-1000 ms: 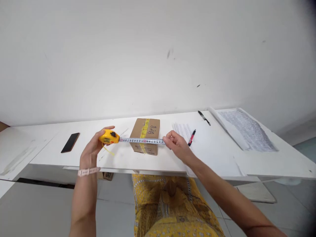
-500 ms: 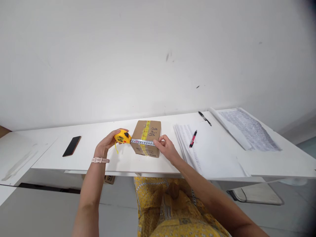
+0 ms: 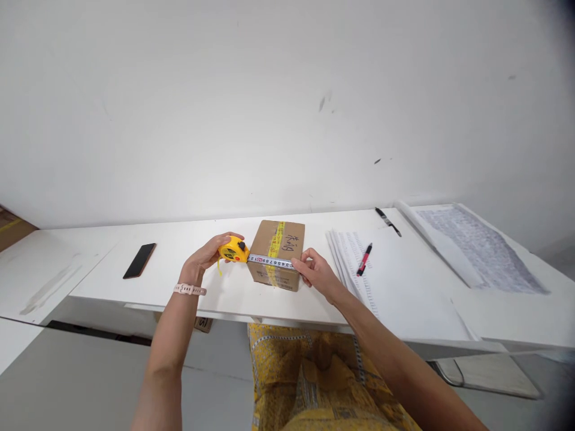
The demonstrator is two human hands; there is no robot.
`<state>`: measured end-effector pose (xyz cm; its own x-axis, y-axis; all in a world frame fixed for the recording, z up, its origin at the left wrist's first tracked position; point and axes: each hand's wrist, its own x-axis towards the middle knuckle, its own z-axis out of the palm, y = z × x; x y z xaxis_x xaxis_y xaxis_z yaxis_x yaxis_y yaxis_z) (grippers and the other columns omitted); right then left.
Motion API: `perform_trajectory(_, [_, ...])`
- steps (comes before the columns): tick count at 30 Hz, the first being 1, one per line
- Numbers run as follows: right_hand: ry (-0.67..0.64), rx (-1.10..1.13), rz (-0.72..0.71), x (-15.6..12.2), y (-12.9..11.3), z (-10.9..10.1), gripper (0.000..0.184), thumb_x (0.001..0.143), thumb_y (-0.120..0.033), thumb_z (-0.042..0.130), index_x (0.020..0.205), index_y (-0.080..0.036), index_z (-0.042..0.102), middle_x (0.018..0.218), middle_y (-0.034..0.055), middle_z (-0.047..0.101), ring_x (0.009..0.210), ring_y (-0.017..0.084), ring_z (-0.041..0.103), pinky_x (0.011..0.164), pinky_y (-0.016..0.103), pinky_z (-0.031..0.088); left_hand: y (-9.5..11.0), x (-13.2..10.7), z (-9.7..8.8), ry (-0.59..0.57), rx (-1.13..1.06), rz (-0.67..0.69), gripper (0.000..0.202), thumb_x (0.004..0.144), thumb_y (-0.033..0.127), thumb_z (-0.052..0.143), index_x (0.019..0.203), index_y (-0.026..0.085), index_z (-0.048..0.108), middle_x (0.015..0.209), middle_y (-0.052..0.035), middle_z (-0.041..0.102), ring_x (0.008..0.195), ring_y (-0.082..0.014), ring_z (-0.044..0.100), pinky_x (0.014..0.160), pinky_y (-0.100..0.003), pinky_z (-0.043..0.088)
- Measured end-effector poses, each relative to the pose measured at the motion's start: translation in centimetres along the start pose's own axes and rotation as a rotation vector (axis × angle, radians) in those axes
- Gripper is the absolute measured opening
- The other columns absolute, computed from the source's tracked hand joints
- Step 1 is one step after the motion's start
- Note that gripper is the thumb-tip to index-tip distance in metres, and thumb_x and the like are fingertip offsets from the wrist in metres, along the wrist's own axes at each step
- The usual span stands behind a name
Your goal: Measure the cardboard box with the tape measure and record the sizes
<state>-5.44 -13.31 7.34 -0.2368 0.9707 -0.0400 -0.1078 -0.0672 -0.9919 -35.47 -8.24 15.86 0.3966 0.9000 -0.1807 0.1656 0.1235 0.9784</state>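
Note:
A small cardboard box (image 3: 263,239), with yellow tape across it and handwriting on top, sits on the white table. My left hand (image 3: 209,250) is closed around a yellow tape measure (image 3: 232,248) at the box's left side. From its case the numbered blade (image 3: 269,261) runs across the box's top along the front edge. At the right end my right hand (image 3: 317,271) pinches the blade's end against the box's front right corner. The very tip of the blade is hidden by my fingers.
A phone (image 3: 139,261) lies at the left. To the right are stacked papers (image 3: 404,299) with a red and black pen (image 3: 365,259), a black pen (image 3: 388,221) and a handwritten sheet (image 3: 485,245). A white wall (image 3: 269,108) stands behind the table (image 3: 171,281).
The whole view has shifted, so the table's things appear farther right. Both hands keep their hold, and the tape measure stays stretched across the box.

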Motion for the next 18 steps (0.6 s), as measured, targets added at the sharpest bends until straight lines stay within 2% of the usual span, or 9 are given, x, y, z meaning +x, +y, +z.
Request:
perform_trajectory(9, [-0.144,-0.031,0.043,0.7,-0.4,-2.2,0.044,0.079,-0.058,0.066,0.079,-0.024,0.038,0.049,-0.0096,0.046,0.046,0.009,0.037,0.047,0.023,0.029,-0.8,-1.4,1.0,-0.004,-0.030,-0.020,0.049,0.082,0.051,0.064,0.115,0.014,0.062,0.098,-0.0125,0.073,0.079,-0.0233,0.069,0.062,-0.029,0.051])
perform_trajectory(13, [-0.141,-0.045,0.042,0.8,-0.5,-2.0,0.045,0.078,-0.059,0.067,0.079,-0.024,0.038,0.048,-0.0098,0.045,0.045,0.009,0.036,0.046,0.022,0.028,-1.6,-2.2,1.2,0.032,-0.074,0.006,0.052,0.079,0.050,0.067,0.115,0.013,0.063,0.094,-0.0105,0.073,0.078,-0.0216,0.068,0.064,-0.029,0.052])
perform_trajectory(18, [-0.120,-0.041,0.026,0.6,-0.4,-1.6,0.046,0.077,-0.059,0.067,0.077,-0.024,0.038,0.050,-0.0092,0.046,0.045,0.009,0.037,0.046,0.023,0.029,-1.8,-2.1,1.1,-0.006,-0.094,-0.003,0.056,0.075,0.051,0.070,0.117,0.014,0.061,0.091,-0.0104,0.073,0.073,-0.0209,0.068,0.058,-0.027,0.050])
